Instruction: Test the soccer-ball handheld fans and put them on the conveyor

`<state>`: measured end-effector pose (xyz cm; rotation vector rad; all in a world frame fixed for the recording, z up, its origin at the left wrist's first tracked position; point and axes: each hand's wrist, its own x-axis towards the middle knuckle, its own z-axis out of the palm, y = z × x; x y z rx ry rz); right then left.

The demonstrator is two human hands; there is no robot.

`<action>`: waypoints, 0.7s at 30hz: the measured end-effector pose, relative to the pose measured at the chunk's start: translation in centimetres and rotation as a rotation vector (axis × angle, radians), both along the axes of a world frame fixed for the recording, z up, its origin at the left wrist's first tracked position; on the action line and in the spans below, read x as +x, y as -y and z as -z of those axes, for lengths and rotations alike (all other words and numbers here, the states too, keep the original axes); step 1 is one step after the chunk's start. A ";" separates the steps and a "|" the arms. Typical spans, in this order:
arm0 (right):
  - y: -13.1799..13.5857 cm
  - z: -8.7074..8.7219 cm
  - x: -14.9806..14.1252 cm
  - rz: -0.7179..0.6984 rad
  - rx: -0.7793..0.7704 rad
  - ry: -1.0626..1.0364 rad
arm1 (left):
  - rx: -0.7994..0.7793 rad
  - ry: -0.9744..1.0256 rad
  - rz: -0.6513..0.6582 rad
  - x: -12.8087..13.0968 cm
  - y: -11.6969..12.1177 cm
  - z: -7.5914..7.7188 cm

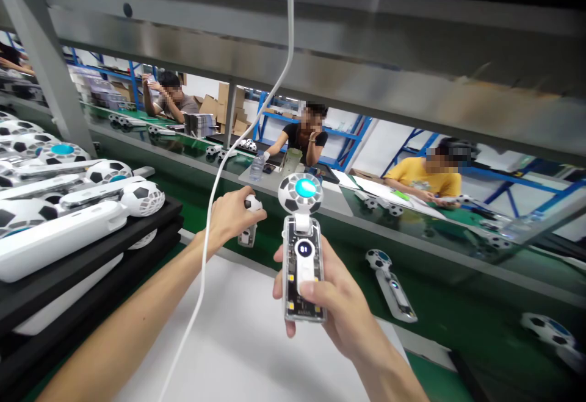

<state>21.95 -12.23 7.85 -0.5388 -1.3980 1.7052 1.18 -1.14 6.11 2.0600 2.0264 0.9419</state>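
Observation:
My right hand (336, 295) grips a handheld fan (303, 268) upright in front of me, thumb pressed on its white front strip. This fan has a football-patterned head with a glowing blue centre, a clear-fronted body with circuitry inside, and a small lit round display. Farther off to the left, my left hand (235, 216) has its fingers around the football head of a second fan (247, 235), over the green belt. Part of that head is hidden by the fingers.
Black trays (151, 231) of stacked fans stand at left. More fans, including one fan (391, 286), lie on the green conveyor belt (339, 262). A white cable (215, 197) hangs across the view. White sheet (238, 335) lies below my hands. Several people sit opposite, beneath a metal beam.

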 end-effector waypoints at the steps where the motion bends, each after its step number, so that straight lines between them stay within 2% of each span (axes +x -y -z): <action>1: 0.1 -0.1 0.0 -0.003 -0.006 0.014 | 0.010 0.011 0.020 0.3 0.4 -0.4; 4: 0.3 -0.1 0.0 0.018 -0.001 0.046 | 0.029 0.028 0.081 0.9 1.3 -1.0; 8: 0.4 0.0 -0.2 0.063 0.015 0.045 | 0.046 0.009 0.118 1.6 1.4 -0.7; 13: 0.2 0.0 -0.2 0.110 0.033 0.016 | 0.030 -0.031 0.100 1.9 1.2 -0.2; 21: 0.2 -0.1 -0.2 0.135 0.064 -0.011 | 0.017 -0.076 0.046 1.8 1.6 -0.8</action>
